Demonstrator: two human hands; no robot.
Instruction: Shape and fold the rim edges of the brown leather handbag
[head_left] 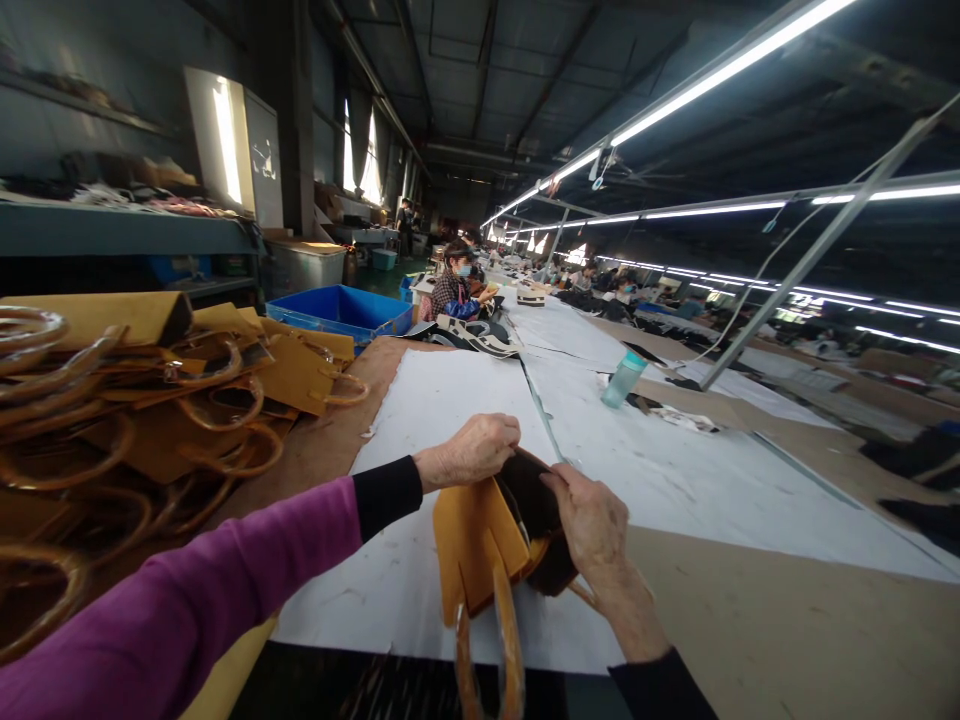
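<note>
A mustard-yellow handbag (480, 545) with brown handles and a dark inside is held over the white sheet (420, 420) on the long table. My left hand (469, 450) is closed on the bag's upper rim at the far side. My right hand (589, 520) grips the rim on the right, fingers curled over the dark opening. The bag's handles (491, 650) hang down toward me.
A big pile of similar yellow bags with brown handles (142, 400) lies at the left. A blue bin (337, 310) stands beyond it. A teal bottle (622, 380) lies on the table further on. Other people work along the table (454, 285) in the distance.
</note>
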